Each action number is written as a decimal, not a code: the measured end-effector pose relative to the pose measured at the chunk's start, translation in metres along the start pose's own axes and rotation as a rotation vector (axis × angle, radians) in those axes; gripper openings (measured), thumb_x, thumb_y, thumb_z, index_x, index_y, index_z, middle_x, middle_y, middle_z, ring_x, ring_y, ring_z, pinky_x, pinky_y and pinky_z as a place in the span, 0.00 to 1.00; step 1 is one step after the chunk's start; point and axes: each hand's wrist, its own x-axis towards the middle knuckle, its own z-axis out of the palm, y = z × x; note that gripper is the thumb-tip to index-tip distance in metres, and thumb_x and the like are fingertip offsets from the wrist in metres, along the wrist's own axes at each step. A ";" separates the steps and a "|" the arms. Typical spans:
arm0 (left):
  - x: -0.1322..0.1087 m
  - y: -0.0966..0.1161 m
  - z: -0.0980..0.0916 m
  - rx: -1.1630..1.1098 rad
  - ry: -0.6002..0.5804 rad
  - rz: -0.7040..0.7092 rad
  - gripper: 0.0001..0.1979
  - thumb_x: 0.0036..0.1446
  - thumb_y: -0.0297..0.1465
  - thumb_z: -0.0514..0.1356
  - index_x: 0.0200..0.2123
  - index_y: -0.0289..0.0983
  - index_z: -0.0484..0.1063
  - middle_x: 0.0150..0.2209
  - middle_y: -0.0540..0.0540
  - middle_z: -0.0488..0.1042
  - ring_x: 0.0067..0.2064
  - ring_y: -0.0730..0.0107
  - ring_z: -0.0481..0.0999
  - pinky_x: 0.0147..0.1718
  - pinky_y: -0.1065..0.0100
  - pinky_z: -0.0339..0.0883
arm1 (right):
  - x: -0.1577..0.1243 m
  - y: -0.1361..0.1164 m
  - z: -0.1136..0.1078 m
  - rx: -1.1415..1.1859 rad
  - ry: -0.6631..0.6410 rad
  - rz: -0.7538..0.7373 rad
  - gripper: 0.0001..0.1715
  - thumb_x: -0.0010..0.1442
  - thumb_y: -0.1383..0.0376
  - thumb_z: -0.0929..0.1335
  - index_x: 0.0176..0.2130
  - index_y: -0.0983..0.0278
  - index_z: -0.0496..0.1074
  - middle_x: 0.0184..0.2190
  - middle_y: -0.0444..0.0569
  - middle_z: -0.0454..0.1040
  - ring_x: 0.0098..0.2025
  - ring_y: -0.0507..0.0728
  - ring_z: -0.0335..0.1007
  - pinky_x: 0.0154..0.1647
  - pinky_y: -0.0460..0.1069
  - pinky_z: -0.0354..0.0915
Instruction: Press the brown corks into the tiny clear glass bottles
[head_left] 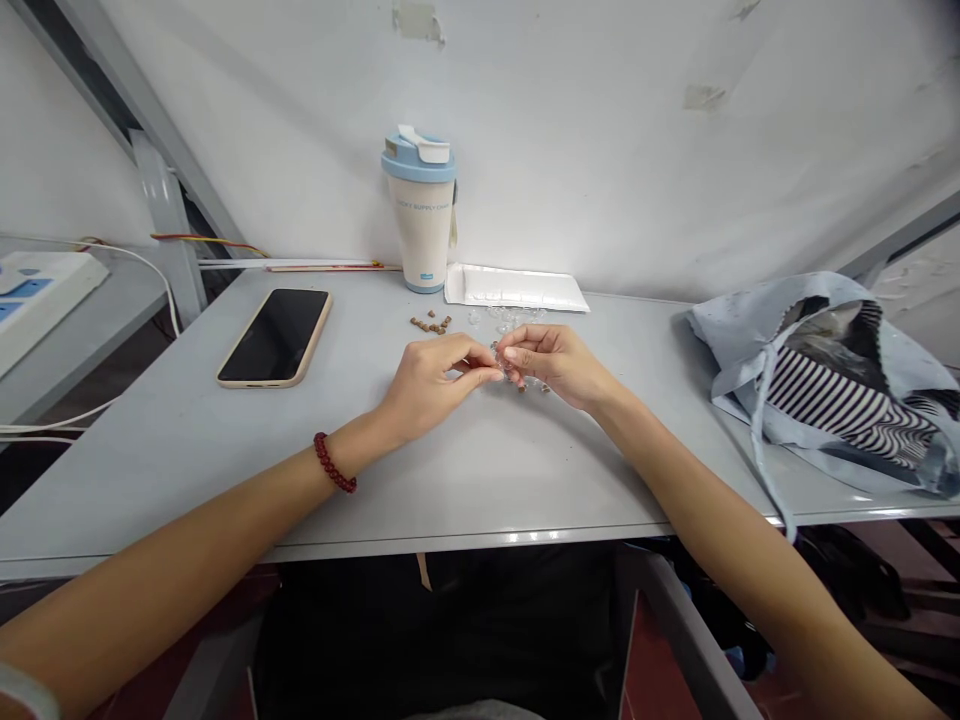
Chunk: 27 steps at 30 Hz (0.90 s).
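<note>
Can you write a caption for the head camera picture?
Left hand and right hand pinch tiny pieces over a grey table.

looks like a bare-bones workshop bench, not a home desk: plain grey metal table (187,450) under the left hand (427,385) and right hand (559,365), scuffed white wall (637,150) beyond them, steel frame strut (169,215) and power strip (37,285) with loose wires (142,260) way off past the left hand.
</note>
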 end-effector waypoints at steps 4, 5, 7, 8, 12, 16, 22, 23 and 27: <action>0.000 0.003 0.000 0.034 -0.039 0.016 0.05 0.57 0.29 0.64 0.29 0.37 0.76 0.30 0.47 0.80 0.33 0.70 0.77 0.35 0.67 0.73 | 0.000 0.002 0.002 -0.032 -0.015 0.007 0.15 0.57 0.55 0.74 0.34 0.64 0.74 0.22 0.43 0.71 0.24 0.49 0.64 0.26 0.47 0.59; 0.000 0.005 0.000 0.039 -0.047 0.001 0.06 0.57 0.30 0.64 0.28 0.38 0.76 0.30 0.47 0.80 0.33 0.69 0.77 0.35 0.66 0.73 | 0.001 0.003 0.003 -0.034 -0.022 0.011 0.15 0.56 0.55 0.74 0.34 0.64 0.74 0.22 0.43 0.71 0.24 0.49 0.64 0.26 0.47 0.59; 0.000 0.006 0.000 0.045 -0.064 -0.040 0.07 0.57 0.32 0.65 0.27 0.38 0.75 0.30 0.47 0.80 0.32 0.69 0.76 0.35 0.66 0.72 | 0.000 0.003 0.004 -0.040 -0.040 0.015 0.15 0.56 0.55 0.74 0.34 0.64 0.74 0.22 0.43 0.72 0.23 0.49 0.64 0.25 0.47 0.59; 0.000 0.007 0.000 0.048 -0.070 -0.062 0.08 0.57 0.34 0.65 0.26 0.38 0.75 0.29 0.47 0.79 0.32 0.69 0.76 0.34 0.66 0.72 | 0.000 0.003 0.006 -0.044 -0.047 0.013 0.15 0.56 0.55 0.74 0.34 0.64 0.74 0.22 0.43 0.72 0.23 0.49 0.64 0.25 0.47 0.59; -0.003 0.005 0.001 0.059 -0.080 -0.117 0.11 0.55 0.37 0.66 0.25 0.38 0.73 0.27 0.49 0.76 0.30 0.71 0.74 0.34 0.67 0.71 | -0.002 0.002 0.012 -0.035 -0.051 0.000 0.16 0.54 0.55 0.75 0.32 0.65 0.74 0.21 0.42 0.71 0.23 0.49 0.63 0.25 0.47 0.61; -0.008 0.001 0.005 0.077 -0.121 -0.111 0.11 0.57 0.36 0.65 0.26 0.38 0.71 0.27 0.49 0.75 0.29 0.72 0.72 0.32 0.68 0.68 | -0.003 0.006 0.015 -0.031 -0.077 0.001 0.17 0.53 0.54 0.75 0.31 0.65 0.74 0.20 0.42 0.70 0.22 0.49 0.61 0.25 0.47 0.61; -0.003 -0.004 0.001 0.154 -0.096 -0.087 0.16 0.55 0.42 0.66 0.24 0.38 0.71 0.25 0.50 0.74 0.28 0.72 0.70 0.29 0.68 0.65 | -0.004 0.004 0.014 -0.042 -0.065 0.000 0.16 0.55 0.54 0.74 0.33 0.65 0.75 0.22 0.43 0.70 0.23 0.48 0.61 0.26 0.47 0.60; 0.000 -0.007 -0.002 0.159 -0.084 -0.093 0.16 0.53 0.43 0.67 0.24 0.38 0.71 0.25 0.50 0.74 0.28 0.71 0.70 0.30 0.68 0.65 | -0.004 0.001 0.014 -0.063 -0.037 -0.002 0.16 0.55 0.54 0.73 0.34 0.65 0.74 0.22 0.43 0.70 0.23 0.48 0.61 0.25 0.47 0.60; 0.012 -0.027 -0.018 0.248 -0.059 -0.151 0.13 0.49 0.40 0.70 0.30 0.37 0.75 0.30 0.47 0.76 0.34 0.66 0.74 0.36 0.65 0.68 | -0.004 -0.007 0.012 -0.326 0.189 -0.037 0.13 0.56 0.56 0.72 0.34 0.64 0.73 0.25 0.44 0.71 0.24 0.50 0.62 0.24 0.47 0.58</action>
